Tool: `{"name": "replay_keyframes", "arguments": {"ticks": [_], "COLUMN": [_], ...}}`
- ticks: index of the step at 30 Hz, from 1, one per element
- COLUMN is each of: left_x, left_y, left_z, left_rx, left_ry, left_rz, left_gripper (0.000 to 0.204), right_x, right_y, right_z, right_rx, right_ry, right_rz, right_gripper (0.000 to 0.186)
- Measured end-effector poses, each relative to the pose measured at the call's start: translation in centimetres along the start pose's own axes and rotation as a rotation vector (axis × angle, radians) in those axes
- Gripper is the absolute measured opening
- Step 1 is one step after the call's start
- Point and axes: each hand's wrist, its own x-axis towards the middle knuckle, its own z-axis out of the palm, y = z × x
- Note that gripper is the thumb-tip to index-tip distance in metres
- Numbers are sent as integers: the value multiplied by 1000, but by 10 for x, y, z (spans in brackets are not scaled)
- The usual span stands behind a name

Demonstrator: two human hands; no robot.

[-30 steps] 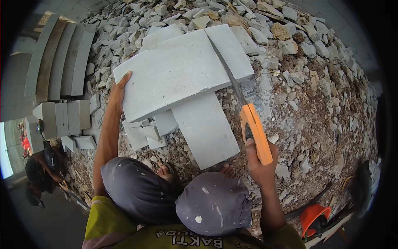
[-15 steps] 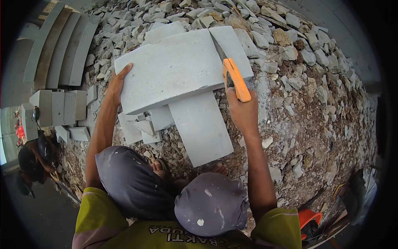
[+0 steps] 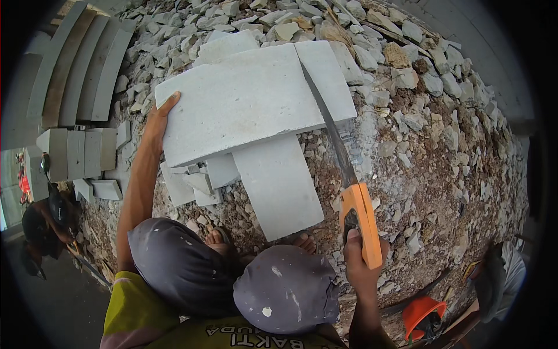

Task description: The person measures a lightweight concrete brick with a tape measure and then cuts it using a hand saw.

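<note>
– The right hand [image 3: 365,259] is closed round the orange handle [image 3: 366,224] of a long, dark steel handsaw [image 3: 346,166]; the left hand [image 3: 163,113] is clasped on a corner, thumb on top, fingers hidden.
– A corner of what?
– The thick, pale-grey, concrete-like rectangular block [image 3: 232,99], lying crosswise over a flat, pale-grey slab [image 3: 282,195] amid broken grey rubble [image 3: 250,29], the blade in a slot near its right end.
– How would it handle?
– Stiff and probably fairly weighty, I'd judge, with edges that could crumble. Best held by the broad left end, well away from the slot.
– And the saw?
– Likely light, its blade springy; take it only by the handle.
</note>
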Motion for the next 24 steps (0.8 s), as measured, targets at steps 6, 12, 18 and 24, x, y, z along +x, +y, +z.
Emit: {"name": "replay_keyframes", "arguments": {"ticks": [6,12,18,24], "left_x": [-4,-2,-1,-1], "left_y": [8,4,0,5], "left_z": [18,7,19,8], "left_rx": [-15,0,-30,68], "left_ry": [-157,-68,-123,-6], "left_rz": [-73,-29,-142,-78], "left_gripper": [71,71,73,70], "right_x": [127,-1,109,-12], "right_y": [14,17,22,18], "right_z": [56,-2,52,1], "right_rx": [-48,36,-43,86], "right_ry": [-44,21,-56,178], "right_rz": [7,-21,-21,-96], "right_gripper": [24,17,22,19]}}
